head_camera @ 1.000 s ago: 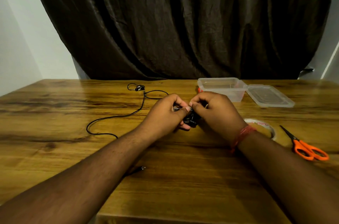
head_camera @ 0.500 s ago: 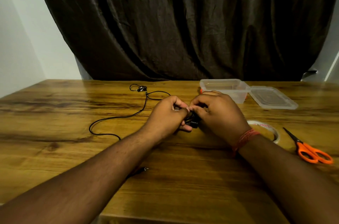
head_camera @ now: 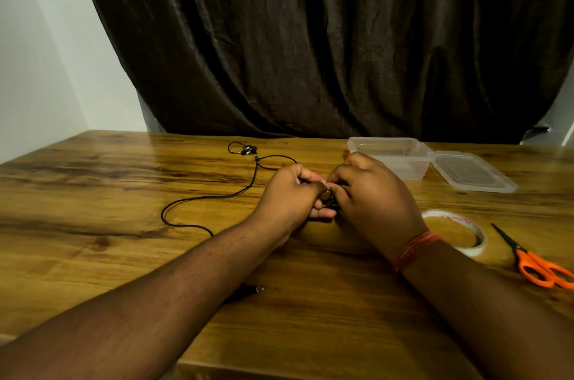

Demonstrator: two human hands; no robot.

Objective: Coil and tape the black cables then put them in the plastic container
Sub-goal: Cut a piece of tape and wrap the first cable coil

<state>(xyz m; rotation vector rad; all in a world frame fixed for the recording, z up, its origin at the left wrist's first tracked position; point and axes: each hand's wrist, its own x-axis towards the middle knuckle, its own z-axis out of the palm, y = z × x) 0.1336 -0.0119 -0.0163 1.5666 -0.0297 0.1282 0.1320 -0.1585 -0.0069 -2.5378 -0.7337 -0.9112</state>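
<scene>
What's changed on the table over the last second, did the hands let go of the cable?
No. Both the left hand and right hand still pinch the small black coil between them, barely shifting. The loose cable, container, lid, tape and scissors lie as before.

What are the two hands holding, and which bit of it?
Both the left hand and right hand pinch a small black coiled cable bundle between their fingertips; which exact part cannot be told, since fingers hide most of it.
</scene>
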